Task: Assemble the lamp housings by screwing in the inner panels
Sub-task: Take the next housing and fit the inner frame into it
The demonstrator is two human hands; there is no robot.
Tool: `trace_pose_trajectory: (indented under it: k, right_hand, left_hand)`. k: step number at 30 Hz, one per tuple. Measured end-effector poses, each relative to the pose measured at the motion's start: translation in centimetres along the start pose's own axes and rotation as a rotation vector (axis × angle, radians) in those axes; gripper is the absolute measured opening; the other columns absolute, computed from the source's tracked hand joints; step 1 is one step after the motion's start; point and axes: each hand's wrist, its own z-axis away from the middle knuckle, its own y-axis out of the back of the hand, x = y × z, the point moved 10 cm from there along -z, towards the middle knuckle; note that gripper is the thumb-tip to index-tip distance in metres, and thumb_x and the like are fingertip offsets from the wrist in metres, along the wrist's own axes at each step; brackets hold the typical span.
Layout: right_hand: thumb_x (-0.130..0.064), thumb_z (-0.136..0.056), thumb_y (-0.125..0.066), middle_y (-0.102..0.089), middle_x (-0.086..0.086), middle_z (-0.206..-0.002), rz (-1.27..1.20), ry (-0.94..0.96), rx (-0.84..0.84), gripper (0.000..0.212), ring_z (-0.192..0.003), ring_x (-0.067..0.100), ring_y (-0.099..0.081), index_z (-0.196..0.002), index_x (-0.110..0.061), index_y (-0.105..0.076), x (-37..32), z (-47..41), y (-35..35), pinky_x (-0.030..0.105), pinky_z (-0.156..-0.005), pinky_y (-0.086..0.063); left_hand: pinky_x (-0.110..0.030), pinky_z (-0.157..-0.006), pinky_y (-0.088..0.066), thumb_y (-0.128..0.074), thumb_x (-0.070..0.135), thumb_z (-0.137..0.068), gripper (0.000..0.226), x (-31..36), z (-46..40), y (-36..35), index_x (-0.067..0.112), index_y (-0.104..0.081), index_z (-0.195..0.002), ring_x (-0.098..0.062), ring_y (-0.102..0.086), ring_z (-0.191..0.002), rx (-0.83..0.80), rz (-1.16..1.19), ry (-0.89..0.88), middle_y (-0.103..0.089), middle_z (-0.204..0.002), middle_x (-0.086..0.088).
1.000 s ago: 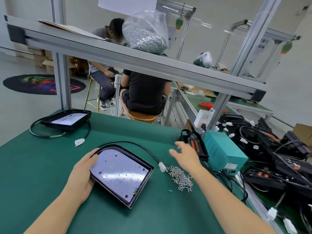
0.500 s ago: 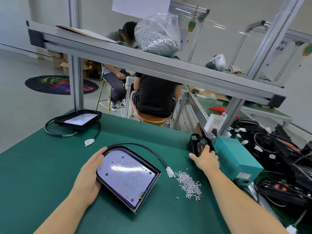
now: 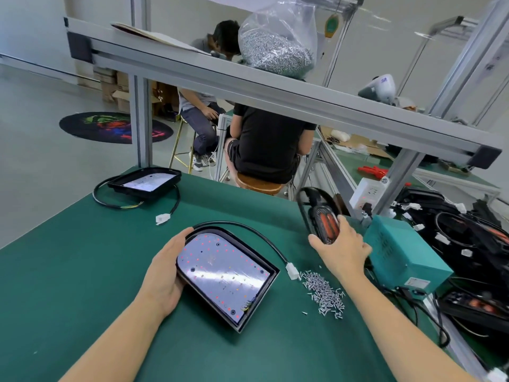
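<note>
A black lamp housing (image 3: 248, 312) with a white LED inner panel (image 3: 223, 271) lies on the green bench in front of me. My left hand (image 3: 165, 274) holds its left rim, thumb over the top curve. Its black cable (image 3: 256, 235) ends in a white plug (image 3: 292, 271). To the right, my right hand (image 3: 341, 249) grips a black and orange electric screwdriver (image 3: 325, 224) and lifts it off the bench. A loose pile of small silver screws (image 3: 325, 293) lies right of the housing.
A second housing (image 3: 144, 183) with cable sits at the bench's far left. A teal power box (image 3: 405, 252) and a heap of black housings (image 3: 468, 238) crowd the right side. A bag of screws (image 3: 275, 48) rests on the overhead shelf. Two people sit beyond the bench.
My right hand reached rightward past the screw pile, took hold of the screwdriver and raised it. My left hand stayed on the housing.
</note>
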Motion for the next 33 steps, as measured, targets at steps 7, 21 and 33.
trace_pose_trajectory:
  k: [7,21,33]
  right_hand:
    - [-0.074,-0.057,-0.051,-0.043,-0.020,-0.121,-0.244,0.501,-0.227,0.097,-0.106,-0.006,-0.025,-0.142,-0.029,-0.040,-12.0,13.8,-0.1,0.022,-0.095,-0.013]
    - [-0.065,-0.062,-0.067,-0.033,-0.027,-0.123,-0.147,0.606,-0.346,0.080,-0.109,-0.006,-0.025,-0.130,-0.027,-0.047,-12.6,16.5,-1.9,0.007,-0.096,0.003]
    - [-0.060,-0.069,-0.070,-0.039,-0.017,-0.129,-0.079,0.616,-0.344,0.072,-0.122,0.008,-0.033,-0.129,-0.025,-0.049,-12.0,16.8,-2.1,0.024,-0.092,-0.009]
  left_hand:
    - [-0.026,-0.068,-0.057,-0.054,0.026,-0.093,0.025,-0.2,0.1,-0.9,0.018,-0.078,-0.094,-0.017,-0.070,-0.093,-0.045,0.086,0.054,-0.073,-0.105,-0.004]
    - [-0.026,-0.066,-0.057,-0.042,0.026,-0.101,0.040,-0.5,0.4,-1.4,0.012,-0.077,-0.086,-0.015,-0.071,-0.084,-0.099,0.047,0.095,-0.075,-0.096,-0.006]
    - [-0.036,-0.079,-0.054,-0.046,0.016,-0.097,0.031,-0.2,1.0,-1.5,-0.002,-0.064,-0.116,-0.029,-0.064,-0.098,-0.126,-0.148,0.154,-0.069,-0.110,-0.017]
